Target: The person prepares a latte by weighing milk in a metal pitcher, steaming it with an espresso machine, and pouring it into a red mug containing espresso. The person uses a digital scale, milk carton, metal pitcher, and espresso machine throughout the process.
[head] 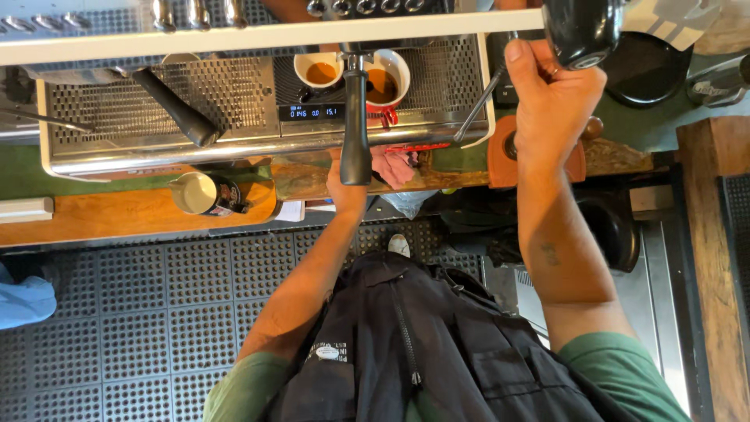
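My left hand is closed around the end of a black portafilter handle that sticks out from the espresso machine. Under that group stand two white cups, one on the left and one on the right, each with brown coffee in it. My right hand is raised at the machine's right end, fingers gripping a rounded black object whose kind I cannot make out. I wear a black apron over a green shirt.
A second portafilter handle juts out further left. A steam wand angles down on the right. A dark milk pitcher stands on the wooden counter. A pink cloth and an orange mat lie nearby. Black rubber matting covers the floor.
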